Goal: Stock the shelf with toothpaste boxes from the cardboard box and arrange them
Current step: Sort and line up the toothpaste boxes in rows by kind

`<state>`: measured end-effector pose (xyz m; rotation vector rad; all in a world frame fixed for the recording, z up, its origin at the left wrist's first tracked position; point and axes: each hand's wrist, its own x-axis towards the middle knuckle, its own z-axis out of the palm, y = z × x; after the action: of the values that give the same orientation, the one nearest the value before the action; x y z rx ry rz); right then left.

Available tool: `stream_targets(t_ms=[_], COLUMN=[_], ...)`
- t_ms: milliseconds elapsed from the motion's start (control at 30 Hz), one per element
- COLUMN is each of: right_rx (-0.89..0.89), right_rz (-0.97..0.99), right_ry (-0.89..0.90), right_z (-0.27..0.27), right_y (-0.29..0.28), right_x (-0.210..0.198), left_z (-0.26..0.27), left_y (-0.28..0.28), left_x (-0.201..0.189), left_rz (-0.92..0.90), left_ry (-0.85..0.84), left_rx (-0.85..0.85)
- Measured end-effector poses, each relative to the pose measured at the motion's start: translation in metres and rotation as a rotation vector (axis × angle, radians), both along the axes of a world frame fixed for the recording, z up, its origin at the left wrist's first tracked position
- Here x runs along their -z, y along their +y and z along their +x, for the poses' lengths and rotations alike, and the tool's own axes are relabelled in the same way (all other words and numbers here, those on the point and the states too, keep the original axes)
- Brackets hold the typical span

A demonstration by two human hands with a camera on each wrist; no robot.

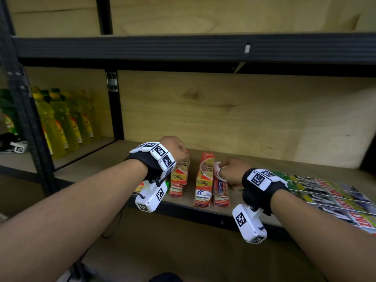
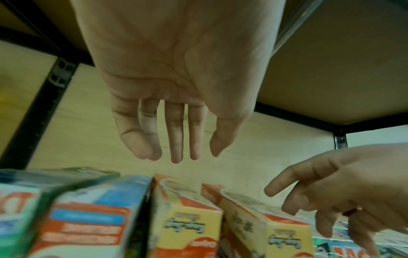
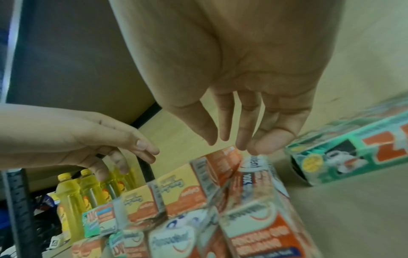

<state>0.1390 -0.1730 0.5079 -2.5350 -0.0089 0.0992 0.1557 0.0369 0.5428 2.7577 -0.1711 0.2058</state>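
Observation:
Toothpaste boxes stand in short rows on the wooden shelf (image 1: 109, 159). My left hand (image 1: 177, 149) hovers open over the left yellow-and-orange stack (image 1: 179, 176); in the left wrist view its straight fingers (image 2: 175, 139) hang just above those boxes (image 2: 187, 214) without touching them. My right hand (image 1: 231, 169) is open at the far end of a red-and-white box (image 1: 220, 188), which stands against the taller middle stack (image 1: 204, 180). In the right wrist view its fingertips (image 3: 243, 139) sit at that box's top end (image 3: 253, 172); contact is unclear. No cardboard box is in view.
Green-and-red toothpaste boxes (image 1: 325, 192) lie flat in rows on the shelf's right part, one showing in the right wrist view (image 3: 344, 157). Yellow bottles (image 1: 61, 127) fill the neighbouring bay past a black upright (image 1: 116, 110). An upper shelf beam (image 1: 183, 47) runs overhead.

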Motion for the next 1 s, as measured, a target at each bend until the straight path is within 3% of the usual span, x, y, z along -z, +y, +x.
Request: stream_targets(t_ms=[233, 433, 600, 767, 1000], right_rx=[-0.058, -0.213, -0.38, -0.38, -0.36], right_rz=[0.027, -0.124, -0.269, -0.477, -0.533], right_ry=[-0.173, -0.223, -0.239, -0.28, -0.334], right_z=[0.008, 0.018, 0.026, 0.031, 0.026], right_y=[0.053, 0.106, 0.138, 0.149, 0.152], right_x=[-0.013, -0.011, 0.006, 0.023, 0.027], left_z=[-0.004, -0.001, 0.005, 0.013, 0.011], left_y=[0.064, 0.1, 0.114, 0.125, 0.13], left_x=[0.008, 0.033, 0.046, 0.05, 0.051], left_rz=[0.02, 0.101, -0.065, -0.262, -0.36], left_ry=[0.019, 0.114, 0.146, 0.205, 0.225], left_rx=[-0.13, -0.153, -0.155, -0.128, -0.114])
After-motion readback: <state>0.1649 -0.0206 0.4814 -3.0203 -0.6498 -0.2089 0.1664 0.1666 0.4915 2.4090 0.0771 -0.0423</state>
